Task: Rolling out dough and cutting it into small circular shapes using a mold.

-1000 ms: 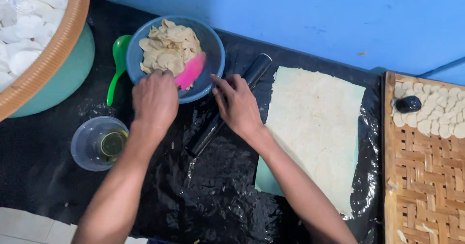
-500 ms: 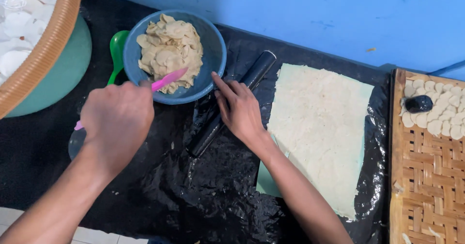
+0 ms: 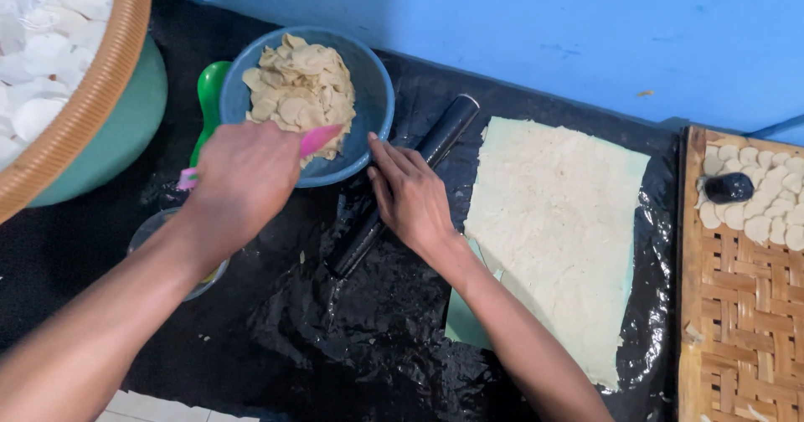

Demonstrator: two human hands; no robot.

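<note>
My left hand is closed around a pink tool whose tip points at the blue bowl of pale dough scraps. My right hand lies flat on a black rolling pin, fingers spread, right beside the bowl's rim. The pin rests diagonally on black plastic sheeting. A thin rolled-out dough sheet lies to the right of the pin.
A woven bamboo tray at the right holds small dough rounds and a dark lump. A basket of white pieces sits on a green basin at upper left. A green spoon and a small clear cup lie beside the bowl.
My left hand took the pink tool out of the bowl, swung left, and now comes back toward the bowl. My right hand has stayed on the rolling pin.
</note>
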